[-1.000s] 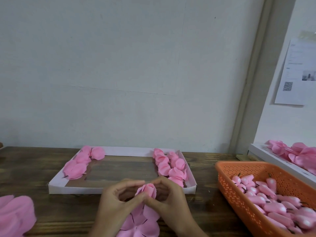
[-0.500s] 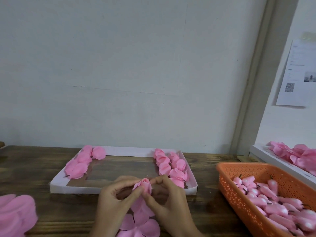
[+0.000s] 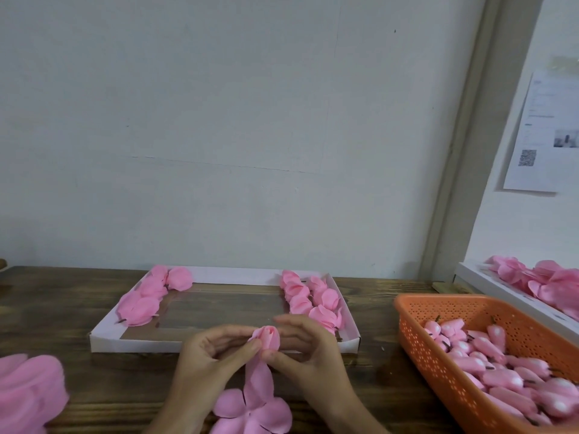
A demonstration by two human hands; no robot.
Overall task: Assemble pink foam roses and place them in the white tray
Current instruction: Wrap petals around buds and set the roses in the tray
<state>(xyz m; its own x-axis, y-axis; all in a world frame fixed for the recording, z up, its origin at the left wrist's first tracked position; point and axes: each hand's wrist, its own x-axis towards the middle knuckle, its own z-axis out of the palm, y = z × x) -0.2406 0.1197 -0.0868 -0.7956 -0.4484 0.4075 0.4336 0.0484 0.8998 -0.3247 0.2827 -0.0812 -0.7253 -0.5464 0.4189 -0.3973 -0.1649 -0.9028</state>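
A pink foam rose bud [image 3: 267, 338] is pinched between my left hand [image 3: 209, 364] and my right hand [image 3: 305, 355], just in front of the white tray [image 3: 219, 345]. Its loose petal sheet [image 3: 254, 402] hangs down from the bud and spreads on the wooden table. Finished roses lie in the tray in two groups, one row on the left [image 3: 147, 299] and another on the right [image 3: 310, 299]. The tray's middle shows a bare floor.
An orange perforated basket [image 3: 416, 311] at the right holds several pink buds [image 3: 488, 361] with dark stems. A pile of pink petals [image 3: 28, 393] lies at the left edge. A second white tray [image 3: 488, 283] with petals sits at far right.
The bud has risen slightly while both hands keep working it, and more of the petal sheet now shows stretched out below it.
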